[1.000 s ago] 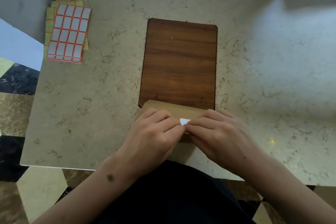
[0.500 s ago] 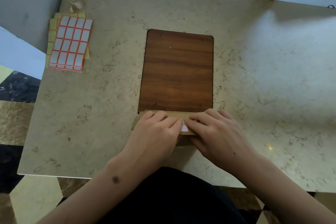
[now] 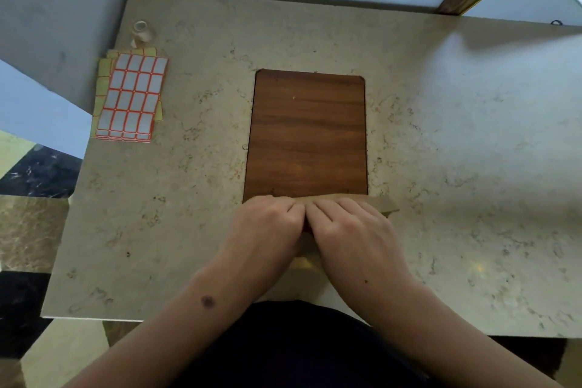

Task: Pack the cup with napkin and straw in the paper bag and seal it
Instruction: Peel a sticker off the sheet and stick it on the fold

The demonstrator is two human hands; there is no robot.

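Paper bag: brown, mostly covered by the hands; a folded strip shows along the near edge of the wooden board, its long axis running left to right across the tabletop, one cut end poking out to the right past the right hand. It sits at the middle of the tabletop's near half. Contents not visible.

Left hand: palm down on the bag's left part, fingers bent and pressing onto the fold; whether they curl round the paper cannot be told.

Right hand: palm down beside it, knuckles touching the left hand's, fingers bent and pressing the fold likewise.

Wooden board: dark brown rectangle with rounded far corners, long axis running near to far, centre of the tabletop, its near edge touching the bag's strip.

Label sheets: stack of white stickers with orange borders on yellow backing, at the far left corner.

Tape roll: small, pale, just beyond the sheets.

Tabletop: beige marbled stone.

Room: pale walls beyond, patterned marble floor at left.
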